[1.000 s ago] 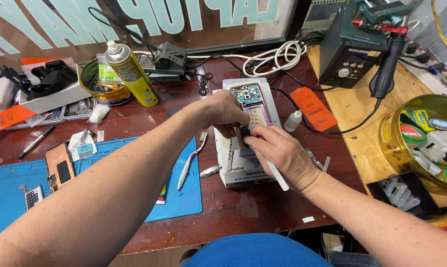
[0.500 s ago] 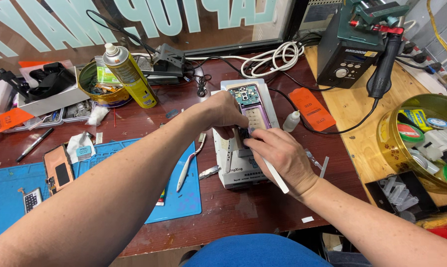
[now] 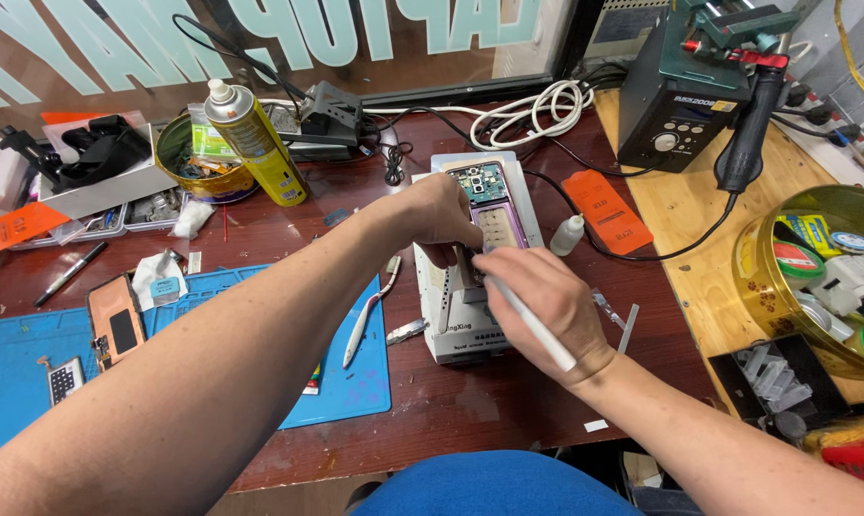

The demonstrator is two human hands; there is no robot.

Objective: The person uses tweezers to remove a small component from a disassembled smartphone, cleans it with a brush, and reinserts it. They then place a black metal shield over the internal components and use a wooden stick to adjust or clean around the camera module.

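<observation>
Phone, opened and flat with bare circuitry, lies on a white boxy plate on the dark wood counter; my left hand pinches its edge, right hand curls fingers around a slim white tool

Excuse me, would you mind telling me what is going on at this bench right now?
A person is working on an opened phone lying on a white heating-plate unit on the dark wooden bench. The left hand steadies the phone, while the right hand holds a thin white tool to its lower part. A yellow spray can and a blue mat sit to the left.
</observation>
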